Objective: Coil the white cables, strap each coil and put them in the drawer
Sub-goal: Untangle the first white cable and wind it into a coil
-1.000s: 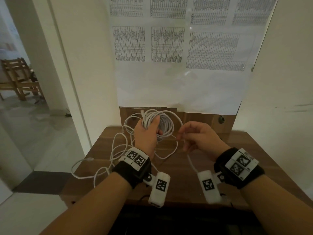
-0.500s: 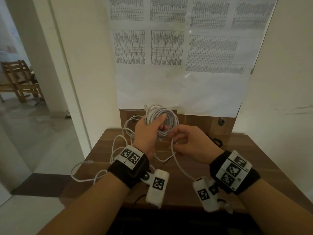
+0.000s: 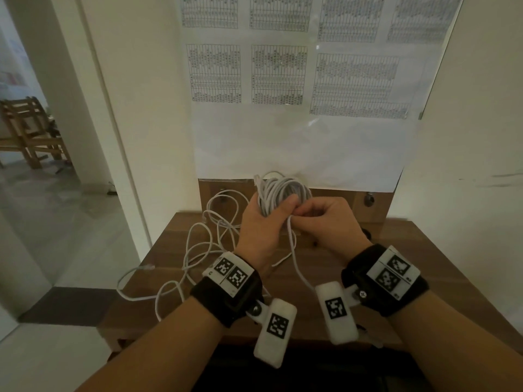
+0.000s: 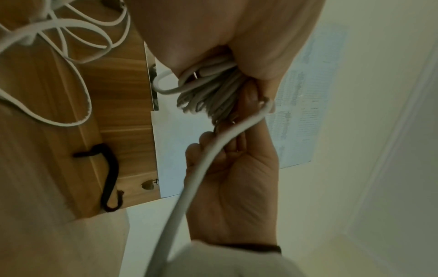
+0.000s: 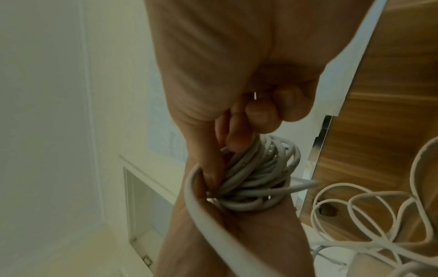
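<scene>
A: While the left hand [image 3: 261,226] has its fingers [image 5: 237,142] curled round the coil [image 3: 283,193], what can go wrong?

B: The turns can slide out past the thumb, because many are held in one grasp (they look smooth, I think). Also the loose cables [image 3: 203,250], lying on the table [image 3: 396,250] to the left of those fingers, may tangle with the tail.

A: And the right hand [image 3: 331,222]?

B: It pinches the free strand [image 3: 294,258] just beside the left thumb. If it pulls too hard, the coil may become narrow or twist.

A: How does the coil stand?

B: Upright above the left fist, its ring facing the person, the long axis about vertical. The free strand hangs down toward the wrists.
</scene>
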### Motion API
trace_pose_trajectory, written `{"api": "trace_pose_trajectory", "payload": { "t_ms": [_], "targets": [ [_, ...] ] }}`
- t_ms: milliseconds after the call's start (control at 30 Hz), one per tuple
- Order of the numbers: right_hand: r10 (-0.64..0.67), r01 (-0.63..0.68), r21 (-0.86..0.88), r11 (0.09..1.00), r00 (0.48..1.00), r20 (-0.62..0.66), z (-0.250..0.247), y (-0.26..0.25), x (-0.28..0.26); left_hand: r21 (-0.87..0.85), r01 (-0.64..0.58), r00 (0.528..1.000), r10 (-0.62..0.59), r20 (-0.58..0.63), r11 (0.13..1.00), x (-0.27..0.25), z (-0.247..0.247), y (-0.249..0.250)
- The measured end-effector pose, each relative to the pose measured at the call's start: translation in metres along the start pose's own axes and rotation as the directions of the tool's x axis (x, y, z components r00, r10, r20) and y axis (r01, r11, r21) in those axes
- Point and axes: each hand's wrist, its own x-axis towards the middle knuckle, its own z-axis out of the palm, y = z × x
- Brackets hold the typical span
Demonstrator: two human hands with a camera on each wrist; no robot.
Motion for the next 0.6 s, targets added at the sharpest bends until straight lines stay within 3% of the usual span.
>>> {"api": "trace_pose_trajectory", "payload": {
  "t_ms": [167, 400, 600],
  "targets": [
    [0.046, -0.046, 0.093, 0.995, 0.999, 0.004, -0.005, -0.001, 0.007, 0.049, -0.021, 1.0, 0.021, -0.007, 0.999, 0.006, 0.002, 0.0],
    [0.011, -0.017, -0.145, 0.989, 0.999, -0.042, -0.002, 0.009, 0.008, 0.31, -0.012, 1.0, 0.015, -0.008, 0.951, 0.006, 0.0, -0.019],
    [0.086, -0.099, -0.108, 0.989, 0.989, -0.123, -0.011, 0.012, 0.018, 0.478, 0.006, 0.987, -0.082, 0.138, 0.878, 0.01, -0.004, -0.017]
  ]
}}
